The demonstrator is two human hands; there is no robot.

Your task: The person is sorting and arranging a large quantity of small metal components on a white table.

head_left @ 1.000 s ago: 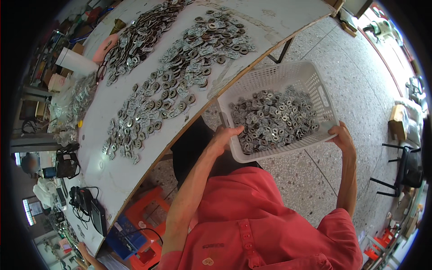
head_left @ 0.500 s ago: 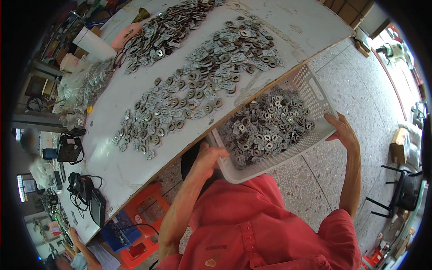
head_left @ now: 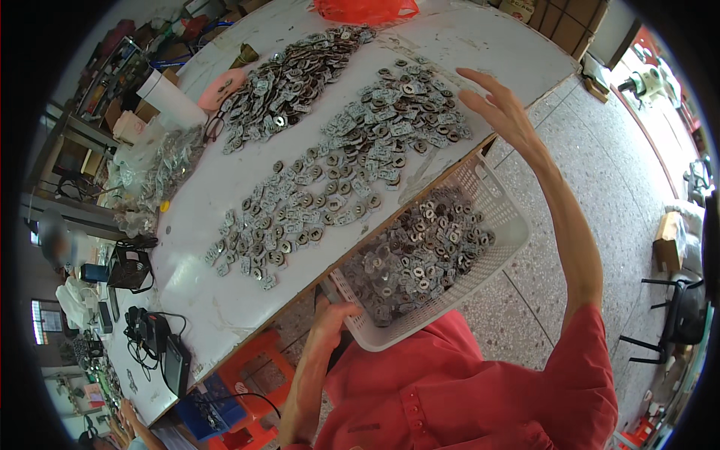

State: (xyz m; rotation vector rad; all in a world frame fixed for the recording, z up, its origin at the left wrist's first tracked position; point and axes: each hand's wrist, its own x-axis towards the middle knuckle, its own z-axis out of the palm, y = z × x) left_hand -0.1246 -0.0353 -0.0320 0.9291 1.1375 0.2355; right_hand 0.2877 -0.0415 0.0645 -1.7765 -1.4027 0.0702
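Observation:
My left hand point(head_left: 330, 324) grips the near-left end of a white perforated plastic basket point(head_left: 517, 229), held against the table edge in front of me. Many small flat metal parts point(head_left: 420, 259), rounded with slots in the middle, fill the basket. Off the basket, my right hand point(head_left: 499, 109) reaches over the table's right edge with fingers stretched out, holding nothing. It is beside the right end of a spread pile of the same kind of parts point(head_left: 390, 112). The pile thins out toward the left along the white table point(head_left: 187, 277).
A second heap of metal parts point(head_left: 300, 75) lies farther back, near a pink dish point(head_left: 219, 88), a white cylinder point(head_left: 171, 99) and clear plastic bags point(head_left: 142, 169). A red bag point(head_left: 364, 9) is at the far edge. Orange stools point(head_left: 259, 382) and a blue bin point(head_left: 214, 409) stand below left.
My right hand has let go of the basket's right end and moved up over the table beside the pile. The basket sits lower in view, with my left hand still on it.

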